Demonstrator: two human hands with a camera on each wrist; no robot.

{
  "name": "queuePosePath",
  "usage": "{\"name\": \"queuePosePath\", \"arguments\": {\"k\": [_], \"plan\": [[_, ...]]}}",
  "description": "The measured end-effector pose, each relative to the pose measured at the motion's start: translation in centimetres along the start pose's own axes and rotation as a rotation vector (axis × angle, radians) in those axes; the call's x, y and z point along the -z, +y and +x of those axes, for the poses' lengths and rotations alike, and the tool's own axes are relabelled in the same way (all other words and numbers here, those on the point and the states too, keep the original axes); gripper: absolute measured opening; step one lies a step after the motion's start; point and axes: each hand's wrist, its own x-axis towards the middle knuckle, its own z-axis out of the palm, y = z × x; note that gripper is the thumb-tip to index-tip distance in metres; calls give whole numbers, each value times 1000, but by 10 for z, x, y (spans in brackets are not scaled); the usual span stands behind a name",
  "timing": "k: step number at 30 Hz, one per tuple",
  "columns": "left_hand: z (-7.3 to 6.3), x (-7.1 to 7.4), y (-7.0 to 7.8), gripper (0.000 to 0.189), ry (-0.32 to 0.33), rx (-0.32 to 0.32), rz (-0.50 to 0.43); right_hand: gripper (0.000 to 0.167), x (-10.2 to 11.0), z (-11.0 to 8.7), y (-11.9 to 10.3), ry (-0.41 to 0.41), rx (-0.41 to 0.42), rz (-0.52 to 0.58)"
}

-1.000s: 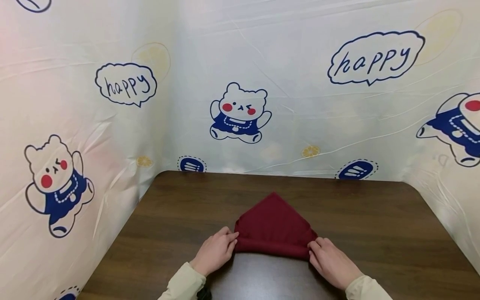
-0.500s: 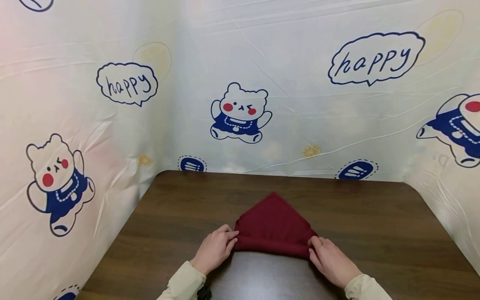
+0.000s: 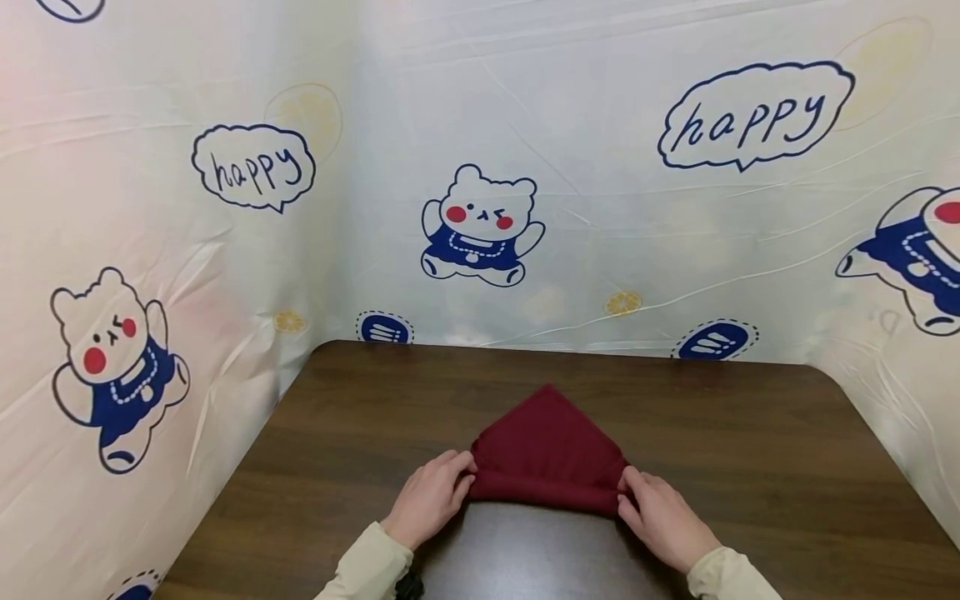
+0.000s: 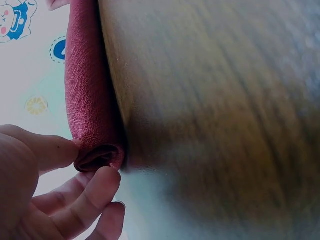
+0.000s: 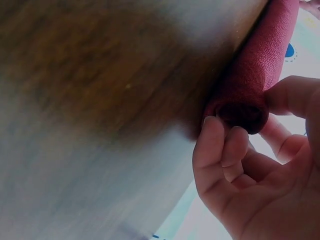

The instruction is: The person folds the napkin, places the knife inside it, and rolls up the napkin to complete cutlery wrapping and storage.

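Observation:
A dark red cloth [image 3: 549,442] lies on the table, its far side coming to a point and its near edge rolled into a tube. At the roll's left end, my left hand [image 3: 432,493] grips the fabric between thumb and fingers. The left wrist view shows the spiral layers of the rolled cloth [image 4: 92,100] at that end. My right hand [image 3: 666,517] pinches the opposite end. Seen from the right wrist, the fingers [image 5: 210,145] curl about the open end of the roll [image 5: 260,65]. The underside of the cloth is hidden.
The brown wood-grain table [image 3: 360,400] has rounded far corners. Pale curtains [image 3: 600,233] printed with bears and "happy" bubbles hang behind it and along both sides. A dark band [image 3: 409,585] shows at the left sleeve.
The rolled near edge has shifted very slightly away from me. Fingers of both hands have moved a little on the roll's ends, the left fingertips now more bent.

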Motion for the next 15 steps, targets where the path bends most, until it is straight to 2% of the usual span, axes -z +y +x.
{"name": "queuePosePath", "arguments": {"k": [7, 15], "plan": [[0, 1, 1, 5, 5, 6, 22, 18, 1, 3, -2, -37, -43, 6], [-1, 2, 3, 4, 20, -6, 57, 18, -4, 3, 2, 103, 37, -73]]}}
